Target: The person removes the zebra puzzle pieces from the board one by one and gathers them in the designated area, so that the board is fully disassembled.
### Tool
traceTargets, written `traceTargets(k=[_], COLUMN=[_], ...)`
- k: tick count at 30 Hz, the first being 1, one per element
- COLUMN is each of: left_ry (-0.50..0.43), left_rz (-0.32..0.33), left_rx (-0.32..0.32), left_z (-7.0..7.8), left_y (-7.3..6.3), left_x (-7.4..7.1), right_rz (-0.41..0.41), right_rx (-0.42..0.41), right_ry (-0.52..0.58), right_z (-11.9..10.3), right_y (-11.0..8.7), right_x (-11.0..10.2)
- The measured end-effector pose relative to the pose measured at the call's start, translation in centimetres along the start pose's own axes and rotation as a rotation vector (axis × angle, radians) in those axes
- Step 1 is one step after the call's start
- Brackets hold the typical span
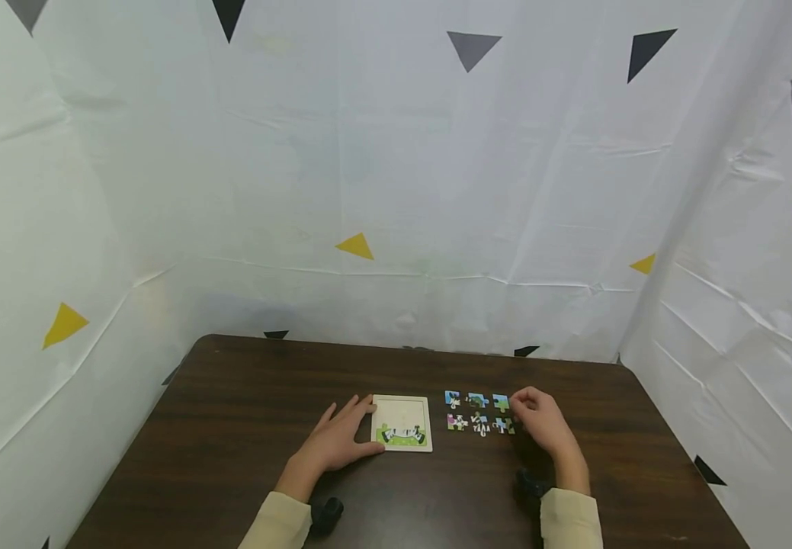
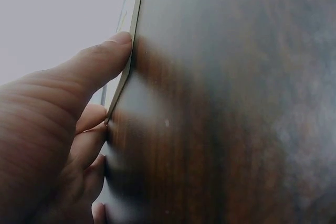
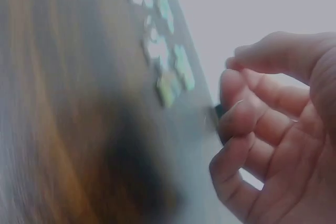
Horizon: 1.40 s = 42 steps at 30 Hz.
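My left hand lies at the left side of a square jigsaw tray with a pale rim. Its thumb touches the near left corner and its index finger the far left, the other fingers spread on the table. Puzzle pieces along the tray's near side show black-and-white striped legs on green. My right hand hovers beside loose jigsaw pieces, with its fingertips close to a blue and green piece. In the right wrist view its fingers are loosely bent, thumb near the index tip, and no piece shows between them.
Loose pieces lie in two rows right of the tray, among them a pink and white piece and a striped piece. The dark wooden table has rounded far corners. White cloth with coloured triangles hangs behind and beside it.
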<state>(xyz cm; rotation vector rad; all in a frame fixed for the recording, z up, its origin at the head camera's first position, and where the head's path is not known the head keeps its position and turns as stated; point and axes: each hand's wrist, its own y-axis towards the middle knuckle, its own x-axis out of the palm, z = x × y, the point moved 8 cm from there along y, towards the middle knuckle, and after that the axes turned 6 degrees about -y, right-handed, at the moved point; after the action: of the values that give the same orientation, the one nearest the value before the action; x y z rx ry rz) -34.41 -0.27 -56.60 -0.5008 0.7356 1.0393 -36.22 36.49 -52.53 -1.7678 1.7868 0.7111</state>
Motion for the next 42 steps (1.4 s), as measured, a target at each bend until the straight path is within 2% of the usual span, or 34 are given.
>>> traceTargets(k=[5,9,13,16,19,22,28,32,42], left_ry=[0.003,0.012,0.017,0.013,0.015,0.012,0.003,0.001,0.028], left_rz=[-0.003,0.001,0.003,-0.010,-0.023,-0.030,-0.039,-0.048,-0.047], left_rx=[0.000,0.001,0.002,0.002,0.007,0.009,0.007,0.010,0.025], left_z=[-0.1,-0.4,-0.6,-0.5,-0.3,-0.3,-0.3,-0.4,-0.4], left_y=[-0.2,0.0,0.1,0.0,0.0,0.0,-0.2,-0.4,-0.5], left_x=[0.0,-0.1,-0.2,-0.3,-0.3,-0.2,0.1,0.3,0.2], right_rz=[0.009,-0.036,-0.157,-0.290,-0.390,-0.438,-0.425,-0.426,-0.504], right_rx=[-0.078,-0.145,-0.238,-0.311,-0.339,-0.337,-0.348,-0.347,-0.326], right_ry=[0.038,0.025,-0.041,-0.091,-0.144,-0.201,-0.274,-0.260,-0.207], right_z=[-2.6,-5.9,-9.7,-12.3,-14.0,-14.9,-15.1,-15.0,-15.3], right_y=[0.4,0.8,0.7,0.1,-0.5,-0.7,-0.6,-0.8,-1.2], right_x=[1.3,3.8,8.1,11.7,14.5,16.3,18.0,18.4,18.6])
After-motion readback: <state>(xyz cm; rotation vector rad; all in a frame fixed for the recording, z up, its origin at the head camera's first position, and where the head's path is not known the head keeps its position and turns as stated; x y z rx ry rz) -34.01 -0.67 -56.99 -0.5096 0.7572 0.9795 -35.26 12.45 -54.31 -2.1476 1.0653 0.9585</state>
